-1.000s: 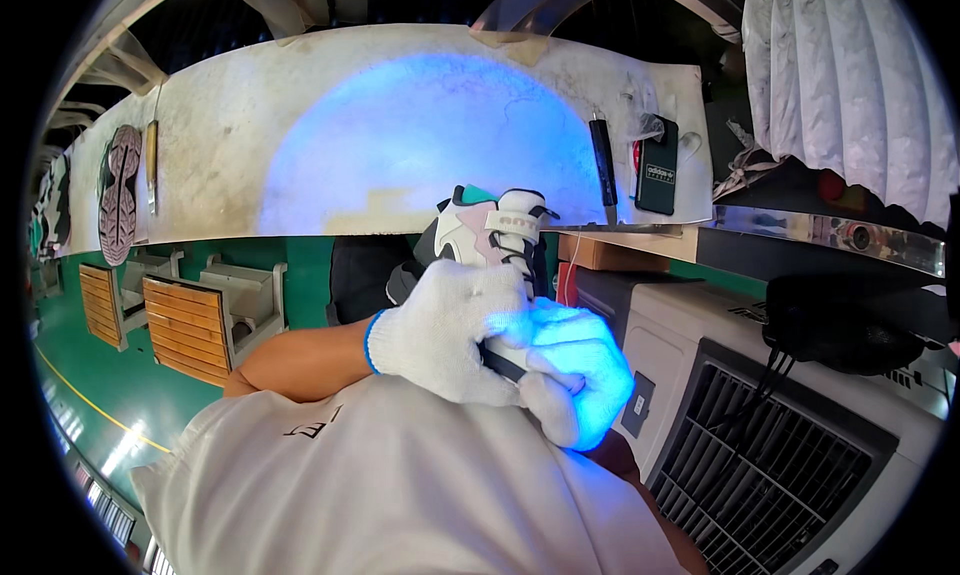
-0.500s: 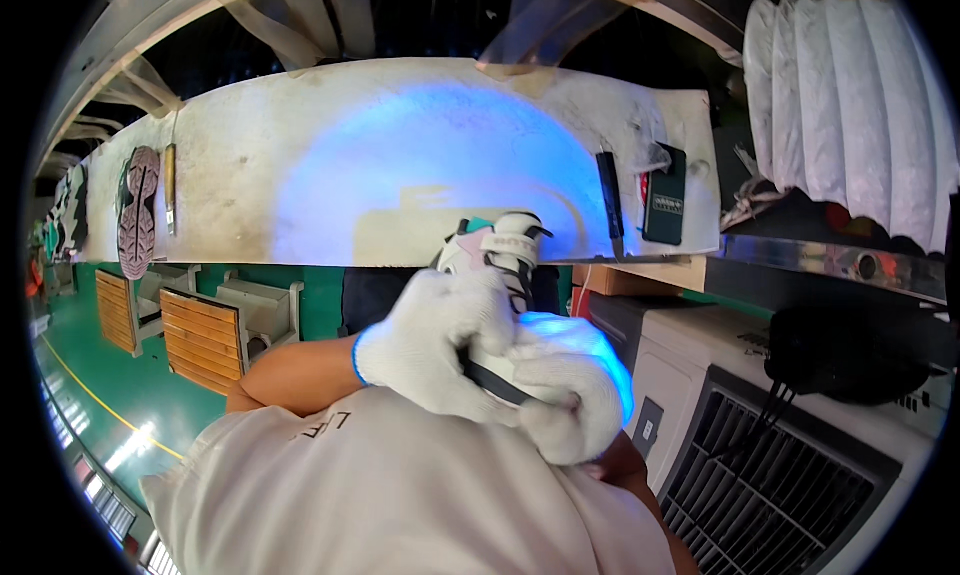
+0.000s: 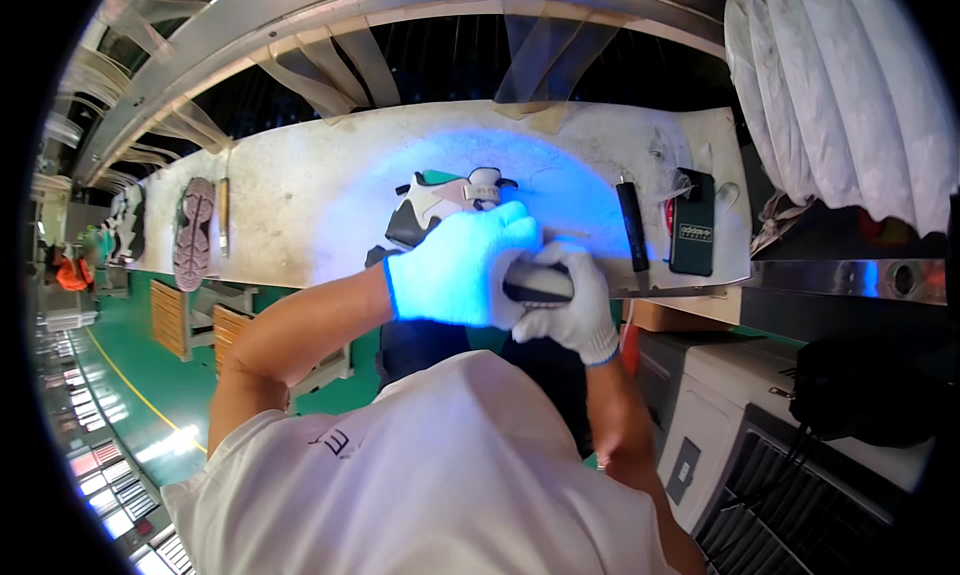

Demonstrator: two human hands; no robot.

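A sneaker (image 3: 425, 207) in white, grey, pale pink and teal is held over the near side of the workbench (image 3: 275, 225), in blue light. My left hand (image 3: 465, 267), in a white knit glove lit blue, is closed around the shoe's middle and hides much of it. Gloved in white too, my right hand (image 3: 578, 313) grips the end nearest me, where a dark and pale rounded part shows between the hands. The tongue and collar point away from me.
A black pen-like tool (image 3: 632, 225) and a dark phone-shaped item (image 3: 692, 223) lie at the bench's right. On the left are a pinkish-grey shoe sole (image 3: 193, 235) and a wooden-handled tool (image 3: 224, 215). A metal frame with hanging strips (image 3: 370, 65) spans the far side.
The sneaker and both hands have moved away from my body, over the bench edge. My right hand has turned and now grips the shoe's near end. The view has shifted too.
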